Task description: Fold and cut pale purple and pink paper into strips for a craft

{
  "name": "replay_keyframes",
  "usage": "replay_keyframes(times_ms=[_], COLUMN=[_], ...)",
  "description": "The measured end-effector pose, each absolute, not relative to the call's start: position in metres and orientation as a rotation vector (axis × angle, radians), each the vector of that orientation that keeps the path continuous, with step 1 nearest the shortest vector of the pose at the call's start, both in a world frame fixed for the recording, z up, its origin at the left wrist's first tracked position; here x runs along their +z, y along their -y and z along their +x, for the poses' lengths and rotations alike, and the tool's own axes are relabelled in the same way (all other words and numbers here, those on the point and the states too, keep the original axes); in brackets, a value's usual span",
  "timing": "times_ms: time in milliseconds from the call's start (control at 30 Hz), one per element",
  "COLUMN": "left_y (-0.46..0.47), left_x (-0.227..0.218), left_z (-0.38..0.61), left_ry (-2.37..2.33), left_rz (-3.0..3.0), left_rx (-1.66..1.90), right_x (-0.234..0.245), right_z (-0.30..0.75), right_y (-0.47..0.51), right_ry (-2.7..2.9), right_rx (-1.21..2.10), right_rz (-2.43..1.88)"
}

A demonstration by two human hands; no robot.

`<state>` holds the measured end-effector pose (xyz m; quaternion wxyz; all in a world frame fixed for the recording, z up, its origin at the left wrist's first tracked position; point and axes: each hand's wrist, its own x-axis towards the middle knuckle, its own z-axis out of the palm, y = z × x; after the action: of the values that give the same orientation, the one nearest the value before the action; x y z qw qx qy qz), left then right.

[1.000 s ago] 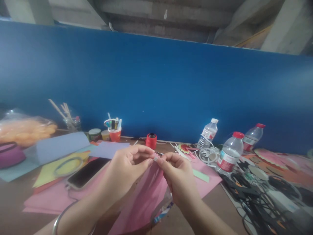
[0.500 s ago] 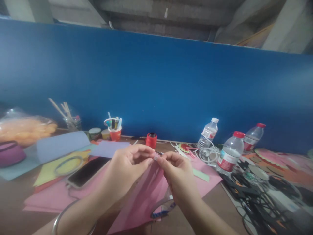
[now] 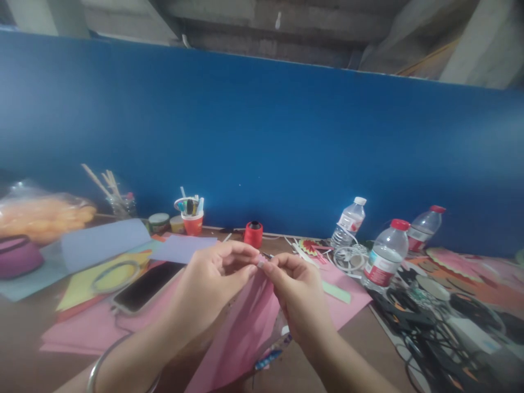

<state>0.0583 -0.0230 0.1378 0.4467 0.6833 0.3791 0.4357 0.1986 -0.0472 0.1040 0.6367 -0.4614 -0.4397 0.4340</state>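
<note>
My left hand and my right hand meet above the table, fingertips pinched together on the top edge of a folded pink paper that hangs down between them. A metal bangle circles my left wrist. Below my right hand a small clear, blue-patterned object lies by the paper's lower edge; I cannot make out what it is. A black phone lies just left of my left hand.
Coloured paper sheets cover the left of the table. At the back stand a red thread spool, an orange cup of pens, a jar of sticks and three water bottles. Black cables tangle at right. A blue partition rises behind.
Both hands stay pinched on the pink paper almost unmoved. The small clear, blue-patterned object under my right hand has shifted lower against the paper's edge.
</note>
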Motion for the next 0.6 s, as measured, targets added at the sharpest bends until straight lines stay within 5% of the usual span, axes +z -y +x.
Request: replay_keyframes(times_ms=[600], left_y=[0.0245], left_x=[0.1367], left_z=[0.0584], left_ry=[-1.051], left_rz=[1.744], left_rx=[1.183], right_x=[0.113], right_z=[0.1936], right_y=[0.0535], right_ry=[1.108], right_rx=[0.926], right_rz=[-1.144])
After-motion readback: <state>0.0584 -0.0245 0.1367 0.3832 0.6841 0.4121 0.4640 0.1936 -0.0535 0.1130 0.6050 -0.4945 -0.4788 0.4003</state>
